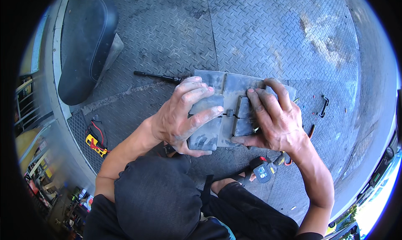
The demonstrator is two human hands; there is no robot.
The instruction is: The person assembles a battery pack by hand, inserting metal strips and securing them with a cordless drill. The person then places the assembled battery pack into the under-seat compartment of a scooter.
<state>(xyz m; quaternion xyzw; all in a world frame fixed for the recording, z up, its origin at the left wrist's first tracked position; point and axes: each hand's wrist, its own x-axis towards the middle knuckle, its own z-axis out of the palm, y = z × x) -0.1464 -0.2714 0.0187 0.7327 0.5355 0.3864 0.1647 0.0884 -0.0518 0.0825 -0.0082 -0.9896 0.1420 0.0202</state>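
A flat grey metal plate [228,83] lies on the checker-plate floor in the middle of the view, with two grey rectangular blocks side by side on it. My left hand [184,114] grips the left block [205,133], thumb under its near edge and fingers spread over its top. Over the right block [243,120] my right hand [274,118] presses down, fingers on top and thumb along its near edge. A narrow gap with a small dark piece [229,113] separates the two blocks.
A black motorcycle seat [86,51] lies at the upper left. A dark rod-like tool [157,76] sits left of the plate, a yellow multimeter with red leads [95,143] at the lower left, a red-and-grey tool [261,169] near my foot, a black bracket [323,106] to the right.
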